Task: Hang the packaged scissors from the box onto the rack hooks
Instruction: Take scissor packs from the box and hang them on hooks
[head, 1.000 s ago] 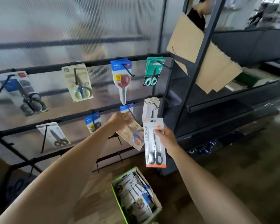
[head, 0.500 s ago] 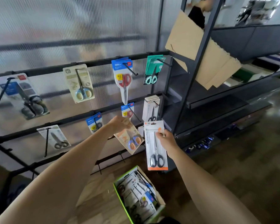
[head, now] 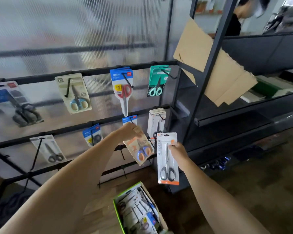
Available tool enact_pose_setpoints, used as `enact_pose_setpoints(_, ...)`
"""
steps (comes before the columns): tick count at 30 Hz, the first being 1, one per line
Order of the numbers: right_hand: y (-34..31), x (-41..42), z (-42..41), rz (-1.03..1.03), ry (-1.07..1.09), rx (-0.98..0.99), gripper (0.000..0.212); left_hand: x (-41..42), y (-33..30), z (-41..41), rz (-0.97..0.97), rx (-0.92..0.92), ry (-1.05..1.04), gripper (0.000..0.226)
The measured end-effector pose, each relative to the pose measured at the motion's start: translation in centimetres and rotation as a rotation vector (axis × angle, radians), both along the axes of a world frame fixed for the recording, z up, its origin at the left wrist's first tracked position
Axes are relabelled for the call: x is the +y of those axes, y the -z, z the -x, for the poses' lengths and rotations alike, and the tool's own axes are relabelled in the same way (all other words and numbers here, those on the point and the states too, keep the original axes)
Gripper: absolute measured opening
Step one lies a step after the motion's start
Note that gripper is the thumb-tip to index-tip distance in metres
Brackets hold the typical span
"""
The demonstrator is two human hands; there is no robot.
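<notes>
My left hand grips the top of a tan pack of orange-and-blue scissors, tilted, just below the middle bar of the black rack. Whether the pack sits on a hook I cannot tell. My right hand pinches the right edge of a long white pack of grey-handled scissors, held upright in front of the rack's right end. On the floor below stands a green-rimmed cardboard box with several more packs inside.
Several scissor packs hang on the rack's upper and middle hooks, among them a white stack and a red-handled pack. Bare hooks jut from the lowest bar. A dark shelving unit with leaning cardboard stands right; a person is behind it.
My left hand with the tan pack has sunk slightly and leans more to the right. The white pack in my right hand stays about where it was.
</notes>
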State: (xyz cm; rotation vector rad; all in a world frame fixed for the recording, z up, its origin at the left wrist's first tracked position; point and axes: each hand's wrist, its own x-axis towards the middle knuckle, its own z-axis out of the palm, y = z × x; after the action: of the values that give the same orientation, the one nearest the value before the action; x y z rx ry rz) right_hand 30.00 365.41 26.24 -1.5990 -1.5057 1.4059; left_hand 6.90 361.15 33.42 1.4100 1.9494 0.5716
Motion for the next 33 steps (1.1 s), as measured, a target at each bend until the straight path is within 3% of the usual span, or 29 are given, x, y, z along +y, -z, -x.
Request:
enact_pose_setpoints(2, 0.0, 1.7, -0.9, 0.002, -0.025, -0.012, 0.033, 1.1, 0.1, -0.8, 0.018, -0.006, -0.027, 0.013)
enact_pose_setpoints(9, 0.8, 7.8, -1.6, 0.017, -0.050, -0.014, 0.028, 4.7, 0.5, -2.7, 0.050, 0.001, -0.146, 0.024)
enact_pose_setpoints(12, 0.9, 9.5, -1.7, 0.023, -0.097, -0.025, 0.019, 6.1, 0.6, -3.4, 0.074, 0.017, -0.218, 0.024)
enact_pose_setpoints(19, 2.1, 14.3, -0.9, 0.006, -0.207, -0.031, 0.030, 8.8, 1.0, -3.6, 0.096, 0.110, -0.304, 0.028)
enact_pose_setpoints(33, 4.5, 18.8, 1.7, -0.008, -0.294, -0.017, 0.024, 12.0, 3.1, -2.7, 0.146, 0.018, -0.488, 0.024)
